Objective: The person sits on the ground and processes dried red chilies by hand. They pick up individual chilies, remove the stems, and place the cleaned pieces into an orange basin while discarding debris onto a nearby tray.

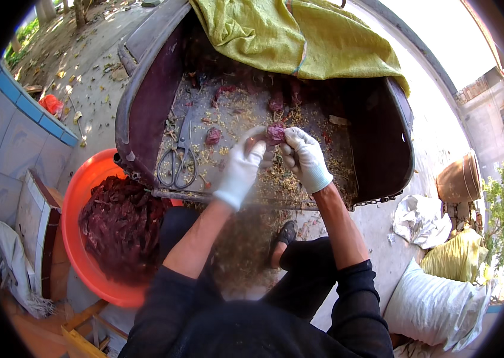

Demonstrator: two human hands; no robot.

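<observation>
Between my gloved hands, above the cart bed, is a wrinkled dark-red dried pepper (275, 134). My right hand (303, 152) pinches its right side with thumb and fingers. The fingers of my left hand (246, 159) curl around its left side, partly hidden behind the thumb. A pair of black-handled scissors (182, 150) lies on the floor of the metal cart bed (241, 118), left of my hands. Near the left hand sits another shrivelled pepper (213, 136). Pale seeds (288, 179) and dry scraps are strewn over the floor of the bed.
A yellow woven sack (314, 40) drapes over the cart's far end, with more peppers (276, 103) below it. At left, an orange basin (68, 241) holds a heap of dark-red dried pieces (120, 232). White stuffed sacks (435, 300) and a clay pot (459, 178) stand at right.
</observation>
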